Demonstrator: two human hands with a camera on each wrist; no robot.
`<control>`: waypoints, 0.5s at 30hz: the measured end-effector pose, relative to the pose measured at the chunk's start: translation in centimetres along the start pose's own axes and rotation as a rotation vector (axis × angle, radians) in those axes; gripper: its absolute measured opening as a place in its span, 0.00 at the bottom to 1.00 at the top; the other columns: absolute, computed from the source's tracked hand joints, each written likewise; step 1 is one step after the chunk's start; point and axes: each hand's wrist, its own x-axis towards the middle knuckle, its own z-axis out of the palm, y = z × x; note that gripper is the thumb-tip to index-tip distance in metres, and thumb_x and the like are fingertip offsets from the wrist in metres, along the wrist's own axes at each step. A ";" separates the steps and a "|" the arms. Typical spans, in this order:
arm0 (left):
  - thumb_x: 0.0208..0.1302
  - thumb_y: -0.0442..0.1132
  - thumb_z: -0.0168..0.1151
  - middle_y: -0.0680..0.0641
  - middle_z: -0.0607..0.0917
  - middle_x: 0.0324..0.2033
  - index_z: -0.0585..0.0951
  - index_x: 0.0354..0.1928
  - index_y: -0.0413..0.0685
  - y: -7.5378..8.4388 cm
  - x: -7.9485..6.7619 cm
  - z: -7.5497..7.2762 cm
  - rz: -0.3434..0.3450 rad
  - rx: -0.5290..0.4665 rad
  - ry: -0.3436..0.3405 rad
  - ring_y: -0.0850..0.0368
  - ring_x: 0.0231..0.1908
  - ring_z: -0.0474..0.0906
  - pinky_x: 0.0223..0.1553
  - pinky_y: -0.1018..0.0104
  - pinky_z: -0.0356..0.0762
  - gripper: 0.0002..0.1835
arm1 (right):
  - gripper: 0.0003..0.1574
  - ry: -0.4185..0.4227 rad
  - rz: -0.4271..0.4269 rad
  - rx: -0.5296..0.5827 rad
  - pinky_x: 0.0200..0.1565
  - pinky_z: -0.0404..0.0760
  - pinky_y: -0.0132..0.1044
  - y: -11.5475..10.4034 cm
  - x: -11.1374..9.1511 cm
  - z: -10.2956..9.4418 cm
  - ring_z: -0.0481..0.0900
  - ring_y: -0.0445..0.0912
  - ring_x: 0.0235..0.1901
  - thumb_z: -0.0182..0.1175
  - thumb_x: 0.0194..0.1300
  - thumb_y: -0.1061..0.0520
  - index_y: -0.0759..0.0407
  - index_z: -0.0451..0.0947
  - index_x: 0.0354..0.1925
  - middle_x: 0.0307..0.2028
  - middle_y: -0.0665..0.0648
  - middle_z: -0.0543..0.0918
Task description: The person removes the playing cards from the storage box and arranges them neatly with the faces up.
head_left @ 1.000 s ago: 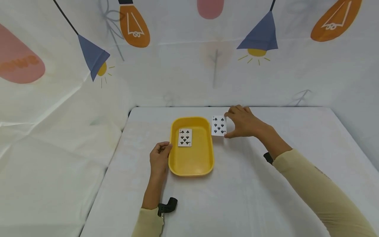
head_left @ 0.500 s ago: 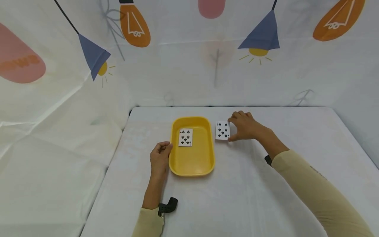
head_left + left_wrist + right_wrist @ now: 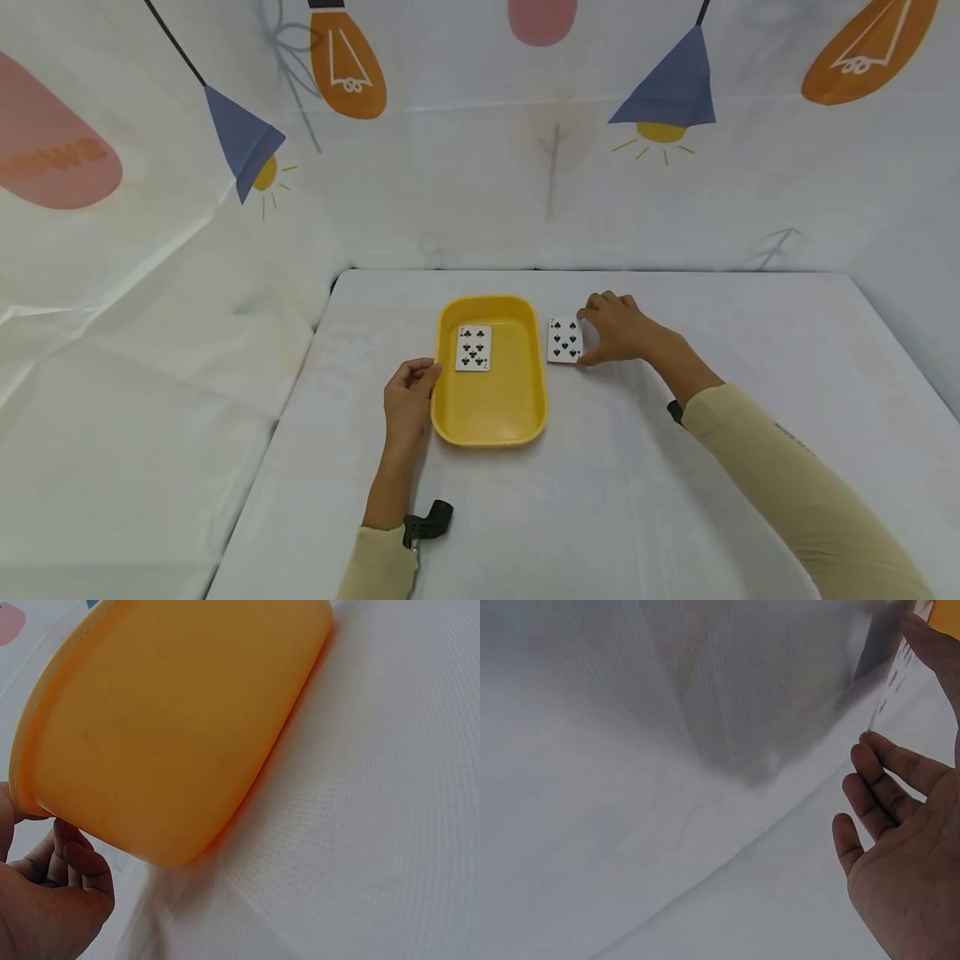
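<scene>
A yellow tray [image 3: 491,417] rests on the white table, and a seven of clubs playing card [image 3: 473,348] lies face up inside it. My left hand [image 3: 408,398] pinches the tray's left rim between thumb and fingers; the left wrist view shows the thumb over the rim and curled fingers below it. Just right of the tray, my right hand [image 3: 618,327] holds a seven of spades playing card [image 3: 564,340] by its right edge, thumb at the near corner and a fingertip at the far corner. In the right wrist view this card [image 3: 894,682] appears nearly edge-on.
The white-covered table [image 3: 600,500] ends at a back edge against a white sheet wall [image 3: 465,167] printed with lamps and bulbs. Another part of the sheet [image 3: 150,375] borders the left side. A black wrist mount [image 3: 427,523] sits on the left wrist.
My right hand has lowered the seven of spades and drawn it slightly toward me, away from the tray's far corner. The left hand keeps its hold on the rim.
</scene>
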 end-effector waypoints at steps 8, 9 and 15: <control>0.66 0.42 0.68 0.43 0.79 0.40 0.83 0.47 0.43 0.1 -0.2 0.0 0.009 0.000 -0.012 0.53 0.39 0.77 0.38 0.71 0.80 0.12 | 0.52 -0.015 0.012 -0.002 0.64 0.60 0.61 -0.3 0.2 0.4 0.64 0.59 0.61 0.78 0.48 0.36 0.63 0.74 0.63 0.59 0.63 0.73; 0.66 0.42 0.68 0.44 0.79 0.40 0.83 0.47 0.43 0.1 -0.1 0.0 0.010 -0.002 -0.012 0.53 0.39 0.77 0.38 0.71 0.79 0.12 | 0.52 -0.019 0.015 -0.005 0.64 0.60 0.61 -0.3 0.2 0.5 0.64 0.59 0.62 0.77 0.48 0.36 0.63 0.74 0.63 0.59 0.63 0.73; 0.66 0.41 0.67 0.44 0.80 0.40 0.83 0.47 0.43 0.1 -0.1 0.0 0.016 -0.003 -0.009 0.53 0.39 0.77 0.38 0.71 0.79 0.12 | 0.53 -0.031 0.004 -0.014 0.64 0.59 0.62 -0.2 0.3 0.5 0.64 0.61 0.61 0.77 0.49 0.36 0.65 0.73 0.64 0.59 0.65 0.72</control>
